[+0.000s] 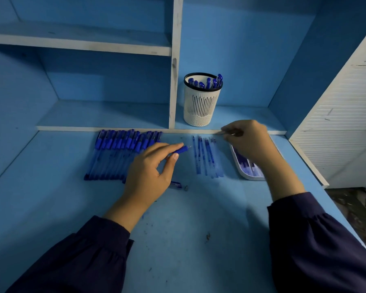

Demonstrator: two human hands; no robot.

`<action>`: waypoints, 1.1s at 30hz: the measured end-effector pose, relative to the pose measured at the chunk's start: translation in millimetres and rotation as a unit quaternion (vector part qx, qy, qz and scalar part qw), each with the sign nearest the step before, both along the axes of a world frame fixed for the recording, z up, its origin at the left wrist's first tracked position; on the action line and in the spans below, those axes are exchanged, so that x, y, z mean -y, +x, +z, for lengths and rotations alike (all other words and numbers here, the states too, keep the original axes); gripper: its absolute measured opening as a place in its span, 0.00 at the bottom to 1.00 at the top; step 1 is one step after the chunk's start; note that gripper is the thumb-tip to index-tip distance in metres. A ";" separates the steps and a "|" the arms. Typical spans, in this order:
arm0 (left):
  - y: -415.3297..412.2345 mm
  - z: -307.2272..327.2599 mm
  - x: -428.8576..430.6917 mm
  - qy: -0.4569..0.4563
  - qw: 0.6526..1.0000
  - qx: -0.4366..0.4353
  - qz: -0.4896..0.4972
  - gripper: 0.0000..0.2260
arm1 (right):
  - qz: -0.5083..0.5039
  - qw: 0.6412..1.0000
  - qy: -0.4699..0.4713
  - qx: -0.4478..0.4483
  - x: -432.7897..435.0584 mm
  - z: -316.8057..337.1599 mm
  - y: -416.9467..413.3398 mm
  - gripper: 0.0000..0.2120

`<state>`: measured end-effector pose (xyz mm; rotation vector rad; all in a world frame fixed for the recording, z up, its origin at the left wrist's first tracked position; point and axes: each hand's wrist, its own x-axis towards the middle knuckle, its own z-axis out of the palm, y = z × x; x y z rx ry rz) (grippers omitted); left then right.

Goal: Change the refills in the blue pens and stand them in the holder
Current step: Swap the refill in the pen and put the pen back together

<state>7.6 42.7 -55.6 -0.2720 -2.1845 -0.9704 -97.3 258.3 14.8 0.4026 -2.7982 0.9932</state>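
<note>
Two hands: apart over the worktop.
Left hand: grips a blue pen, tip toward the refills.
Right hand: pinches a thin item, too blurred to name.
Pen row: lying left of the refills.
Holder: on the shelf, standing pens inside.
Tray: beneath right hand.

- The light is dim and cold, and a blue cast lies over my whole desk.
- It is brightest on the back panels of the shelves. The near desk and my sleeves sink into shadow.
- My right hand is smeared by motion blur at the fingertips. My left hand and the pen it grips look sharper.
- Straight shelf edges bow toward the borders.
</note>
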 end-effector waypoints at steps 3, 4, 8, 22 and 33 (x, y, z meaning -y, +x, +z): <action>1.3 -0.2 -0.8 -0.019 1.000 0.002 -0.012 0.11 | -0.037 0.998 0.052 0.020 -30.3 -0.5 2.9 0.08; 1.7 -0.2 -0.8 -0.024 1.000 0.006 -0.016 0.11 | -0.049 0.997 0.062 0.026 -37.9 -3.2 3.6 0.09; 2.1 -0.6 -1.0 -0.034 0.999 0.014 -0.031 0.12 | -0.083 0.991 0.092 0.042 -51.7 -17.8 6.2 0.11; 5.7 1.1 -1.2 -0.045 0.998 0.020 -0.035 0.12 | -0.092 0.990 0.074 0.076 -53.3 -23.3 10.8 0.11; 9.1 1.1 -4.0 -0.053 0.998 0.014 -0.036 0.12 | -0.043 0.882 -0.428 0.193 -19.4 -12.3 35.8 0.09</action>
